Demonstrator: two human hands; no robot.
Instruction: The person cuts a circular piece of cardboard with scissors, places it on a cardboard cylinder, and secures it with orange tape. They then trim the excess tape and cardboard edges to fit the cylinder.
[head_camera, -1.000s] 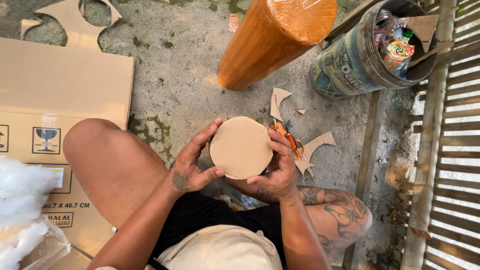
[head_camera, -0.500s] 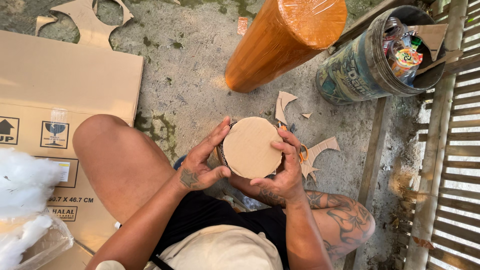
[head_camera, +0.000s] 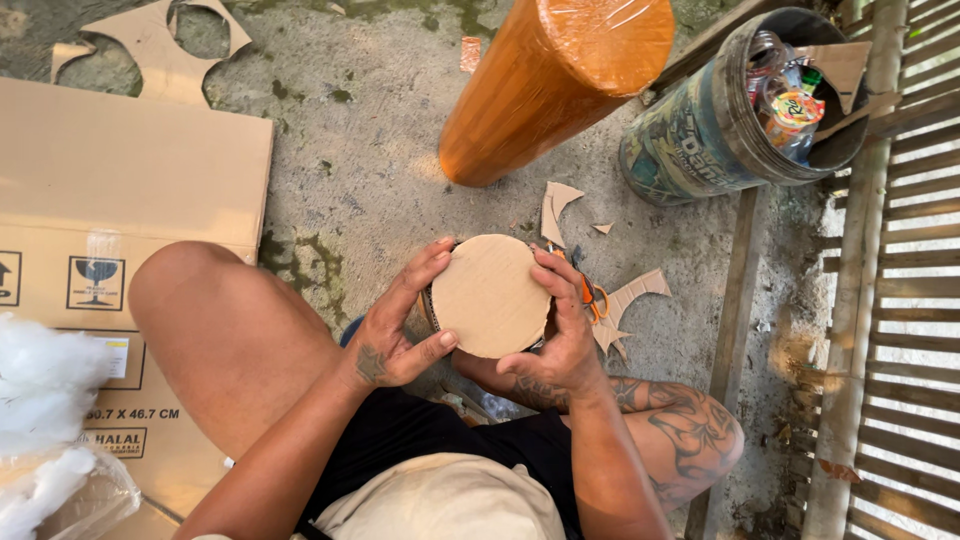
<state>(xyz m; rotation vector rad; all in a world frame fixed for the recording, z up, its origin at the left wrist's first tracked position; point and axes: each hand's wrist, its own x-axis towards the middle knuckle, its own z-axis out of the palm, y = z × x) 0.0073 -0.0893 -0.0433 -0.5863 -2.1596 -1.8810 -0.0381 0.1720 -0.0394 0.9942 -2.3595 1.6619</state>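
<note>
Both hands clamp a round cardboard disc (head_camera: 490, 296) over the lap, above the concrete floor (head_camera: 350, 190): left hand (head_camera: 395, 330) fingers pinch its left rim, right hand (head_camera: 560, 340) fingers curl round the right rim, likely to keep it flat. Orange-handled scissors (head_camera: 590, 295) and cardboard offcuts (head_camera: 635, 300) lie just right of it; orange roll (head_camera: 550, 85) and bucket (head_camera: 710, 130) sit farther off.

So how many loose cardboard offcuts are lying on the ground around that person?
4 that I can see: a large cutout sheet top left, a curved scrap and a tiny chip above the hands, and a jagged piece beside the scissors. More may hide under the legs.
</note>
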